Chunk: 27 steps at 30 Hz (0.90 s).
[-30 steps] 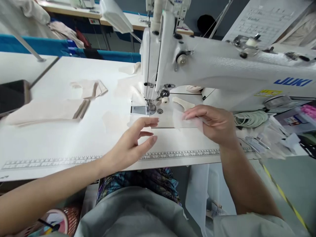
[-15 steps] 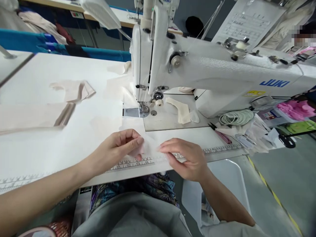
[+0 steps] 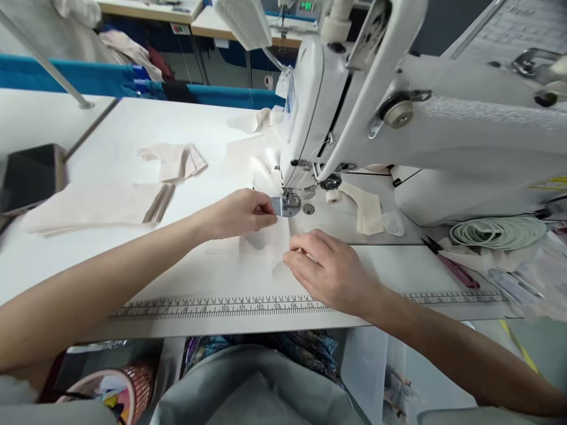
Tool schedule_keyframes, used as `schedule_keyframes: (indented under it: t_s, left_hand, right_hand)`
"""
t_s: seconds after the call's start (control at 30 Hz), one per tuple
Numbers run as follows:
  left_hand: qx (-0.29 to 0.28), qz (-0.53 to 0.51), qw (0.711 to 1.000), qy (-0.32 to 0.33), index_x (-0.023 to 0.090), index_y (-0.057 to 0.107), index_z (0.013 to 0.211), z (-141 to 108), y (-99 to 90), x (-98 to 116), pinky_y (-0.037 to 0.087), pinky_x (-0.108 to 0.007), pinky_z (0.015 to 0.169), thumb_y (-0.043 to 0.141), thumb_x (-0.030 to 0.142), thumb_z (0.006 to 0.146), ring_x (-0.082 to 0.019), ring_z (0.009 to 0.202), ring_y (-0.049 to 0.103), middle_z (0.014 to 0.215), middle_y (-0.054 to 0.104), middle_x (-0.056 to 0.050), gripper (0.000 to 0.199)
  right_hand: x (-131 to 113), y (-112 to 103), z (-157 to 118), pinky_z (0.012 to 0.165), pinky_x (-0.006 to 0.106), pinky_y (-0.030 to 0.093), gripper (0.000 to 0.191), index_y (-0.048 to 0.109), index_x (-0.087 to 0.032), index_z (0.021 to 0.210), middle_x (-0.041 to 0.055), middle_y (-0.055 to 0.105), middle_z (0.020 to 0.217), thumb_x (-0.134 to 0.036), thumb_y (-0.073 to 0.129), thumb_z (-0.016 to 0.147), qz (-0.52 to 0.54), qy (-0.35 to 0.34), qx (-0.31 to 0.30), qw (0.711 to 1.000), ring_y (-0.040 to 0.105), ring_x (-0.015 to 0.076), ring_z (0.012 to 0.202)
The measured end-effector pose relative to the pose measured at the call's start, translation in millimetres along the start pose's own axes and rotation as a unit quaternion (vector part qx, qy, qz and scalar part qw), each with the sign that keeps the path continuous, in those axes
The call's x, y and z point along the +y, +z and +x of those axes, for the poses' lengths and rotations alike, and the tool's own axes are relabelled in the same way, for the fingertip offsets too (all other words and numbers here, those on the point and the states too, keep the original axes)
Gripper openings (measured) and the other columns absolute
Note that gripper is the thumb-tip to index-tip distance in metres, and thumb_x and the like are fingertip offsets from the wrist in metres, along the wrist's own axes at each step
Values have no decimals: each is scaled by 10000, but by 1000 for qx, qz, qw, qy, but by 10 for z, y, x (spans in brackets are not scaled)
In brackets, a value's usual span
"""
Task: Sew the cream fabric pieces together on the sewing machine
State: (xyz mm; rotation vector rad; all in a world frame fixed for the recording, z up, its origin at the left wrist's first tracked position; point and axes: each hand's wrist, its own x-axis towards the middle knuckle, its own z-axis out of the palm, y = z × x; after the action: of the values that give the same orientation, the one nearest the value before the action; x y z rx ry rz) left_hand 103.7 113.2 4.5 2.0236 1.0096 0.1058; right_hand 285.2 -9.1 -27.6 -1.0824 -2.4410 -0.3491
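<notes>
My left hand (image 3: 245,213) pinches the upper edge of a thin, pale, see-through fabric piece (image 3: 261,245), just left of the presser foot (image 3: 290,202) of a white sewing machine (image 3: 305,112). Lower and to the right, my right hand (image 3: 325,265) has its fingers closed at the right edge of the same piece. The fabric lies between both hands over the white table, in front of the needle plate. Its far corner is hidden by the left fingers.
Folded pale fabric (image 3: 97,203) and a smaller stack (image 3: 172,160) lie at left, near a dark box (image 3: 31,177). Cream pieces (image 3: 365,206) rest under the machine arm. Snips (image 3: 456,268) and coiled cord (image 3: 498,232) are at right. A ruler strip (image 3: 221,308) runs along the front edge.
Both hands have moved toward the presser foot with the pale fabric, the left one closest to it. The view has shifted left and nearer to the machine.
</notes>
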Motion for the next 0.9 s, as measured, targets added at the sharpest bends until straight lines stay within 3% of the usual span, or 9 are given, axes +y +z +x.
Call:
schedule_keyframes:
  t_s: [0.27, 0.43, 0.7, 0.9]
  left_hand:
    - [18, 100, 995, -1, 173, 622, 738, 186, 16, -15, 347, -225, 549, 551, 290, 808, -91, 505, 418, 513, 484, 61, 154]
    - [35, 102, 994, 14, 174, 632, 759, 206, 17, -48, 349, -229, 558, 535, 305, 798, -100, 511, 440, 501, 459, 60, 168]
    - [55, 100, 993, 5, 183, 626, 791, 217, 61, -51, 386, -250, 583, 514, 369, 773, -146, 631, 530, 673, 609, 6, 218]
    - [56, 127, 990, 9, 182, 613, 780, 221, 77, -45, 388, -270, 610, 498, 354, 769, -163, 692, 552, 782, 629, -15, 208]
  right_hand:
    - [79, 109, -79, 756, 330, 511, 110, 661, -109, 914, 67, 700, 962, -81, 571, 859, 1, 1, -16, 1000, 573, 194, 878]
    - [99, 96, -62, 753, 330, 515, 120, 663, -125, 909, 57, 707, 953, -87, 556, 870, 13, 13, -21, 1000, 577, 189, 878]
    - [119, 83, -60, 777, 337, 524, 158, 662, -143, 913, 63, 710, 968, -83, 519, 881, 31, 23, -34, 999, 583, 195, 895]
    - [126, 70, -53, 765, 339, 529, 124, 664, -125, 899, 65, 715, 950, -93, 547, 872, 40, 28, -30, 998, 603, 203, 874]
